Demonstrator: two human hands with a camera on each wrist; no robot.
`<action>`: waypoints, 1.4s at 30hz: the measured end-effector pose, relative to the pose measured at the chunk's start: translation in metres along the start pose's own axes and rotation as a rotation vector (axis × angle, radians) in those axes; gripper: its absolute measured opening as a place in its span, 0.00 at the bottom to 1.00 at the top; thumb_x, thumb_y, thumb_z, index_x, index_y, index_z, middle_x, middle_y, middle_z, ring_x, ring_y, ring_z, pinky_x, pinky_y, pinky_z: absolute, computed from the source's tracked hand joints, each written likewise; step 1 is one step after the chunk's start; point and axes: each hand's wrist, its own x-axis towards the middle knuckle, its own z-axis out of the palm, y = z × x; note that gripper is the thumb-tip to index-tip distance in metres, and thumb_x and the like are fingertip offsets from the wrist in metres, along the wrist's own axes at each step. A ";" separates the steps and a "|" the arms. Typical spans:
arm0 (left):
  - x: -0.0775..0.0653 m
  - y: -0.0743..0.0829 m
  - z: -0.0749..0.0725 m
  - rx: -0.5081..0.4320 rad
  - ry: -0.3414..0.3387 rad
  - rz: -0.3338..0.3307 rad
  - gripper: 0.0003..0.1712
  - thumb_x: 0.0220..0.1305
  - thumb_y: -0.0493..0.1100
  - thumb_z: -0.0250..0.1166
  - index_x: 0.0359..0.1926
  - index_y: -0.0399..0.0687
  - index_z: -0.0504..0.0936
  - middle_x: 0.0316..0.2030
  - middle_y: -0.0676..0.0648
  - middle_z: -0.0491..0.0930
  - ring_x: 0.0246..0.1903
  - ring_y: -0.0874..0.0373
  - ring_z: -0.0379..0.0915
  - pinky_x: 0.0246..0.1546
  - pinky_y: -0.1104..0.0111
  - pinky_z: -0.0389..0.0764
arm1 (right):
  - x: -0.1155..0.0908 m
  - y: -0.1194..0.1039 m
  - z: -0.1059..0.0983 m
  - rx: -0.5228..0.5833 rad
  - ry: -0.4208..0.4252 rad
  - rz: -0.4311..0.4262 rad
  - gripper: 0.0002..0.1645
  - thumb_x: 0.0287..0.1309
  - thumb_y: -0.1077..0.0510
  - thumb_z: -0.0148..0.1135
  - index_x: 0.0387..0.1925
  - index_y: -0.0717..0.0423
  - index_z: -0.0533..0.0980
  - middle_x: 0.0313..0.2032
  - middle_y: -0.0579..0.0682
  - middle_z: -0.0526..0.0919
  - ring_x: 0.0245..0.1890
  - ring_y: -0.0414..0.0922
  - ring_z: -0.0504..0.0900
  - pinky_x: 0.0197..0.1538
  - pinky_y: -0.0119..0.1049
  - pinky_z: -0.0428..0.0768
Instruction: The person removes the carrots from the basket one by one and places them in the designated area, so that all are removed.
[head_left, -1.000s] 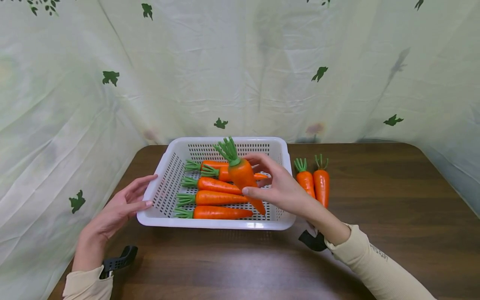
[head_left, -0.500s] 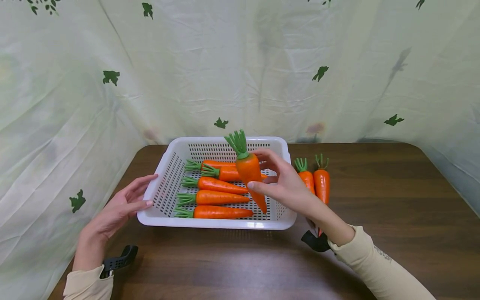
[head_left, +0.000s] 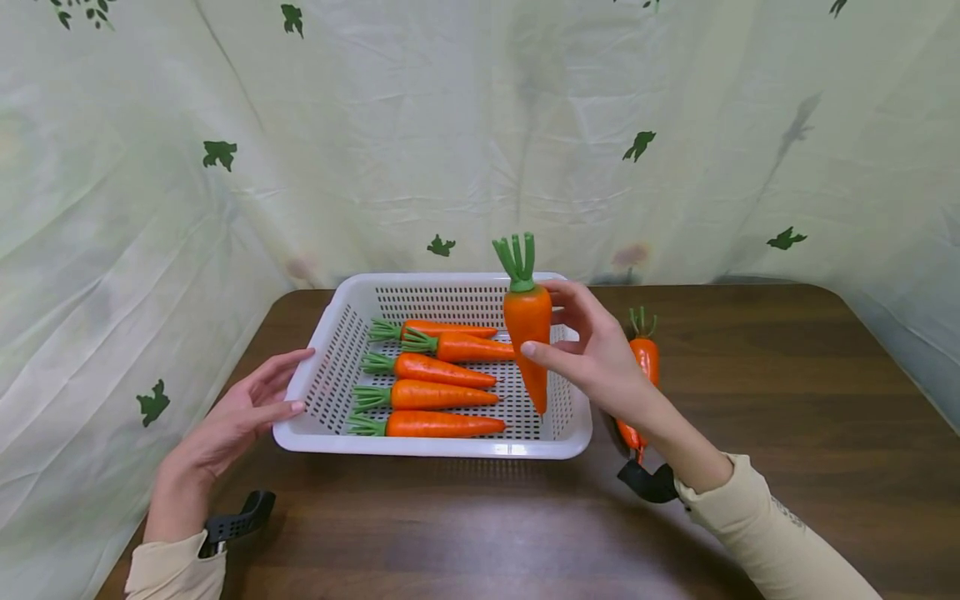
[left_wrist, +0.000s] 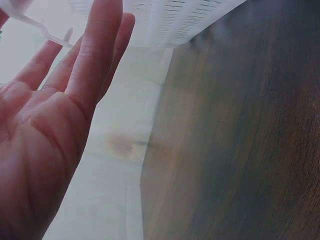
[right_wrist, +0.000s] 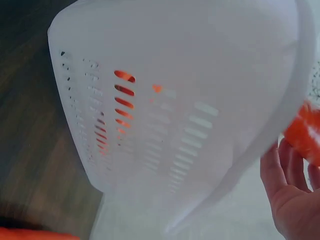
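Observation:
My right hand (head_left: 600,354) holds an orange carrot (head_left: 527,333) with a green top, thumb on the near side and fingers behind. The carrot is nearly upright, tip down, over the right part of a white perforated basket (head_left: 431,447). Several carrots lie side by side in the basket, among them a front carrot (head_left: 446,425), tops to the left. At the basket's left wall my left hand (head_left: 232,412) touches the rim with straight fingers (left_wrist: 95,60). The right wrist view shows the basket's outer wall (right_wrist: 225,65) and part of the held carrot (right_wrist: 305,132).
Right of the basket, at least one carrot (head_left: 647,360) lies on the brown wooden table (head_left: 787,400), partly hidden by my right forearm. A pale curtain (head_left: 480,150) with green leaf prints hangs behind the table.
My right hand has moved right and slightly up with the carrot, which has turned from tilted to nearly upright. The left hand and basket stay in place.

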 end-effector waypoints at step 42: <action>-0.002 0.002 0.001 -0.018 -0.022 0.023 0.37 0.69 0.35 0.58 0.75 0.57 0.57 0.67 0.50 0.63 0.56 0.59 0.72 0.48 0.57 0.81 | -0.040 -0.008 -0.091 -0.001 0.245 0.088 0.33 0.60 0.69 0.65 0.65 0.56 0.67 0.55 0.59 0.73 0.52 0.48 0.79 0.42 0.32 0.83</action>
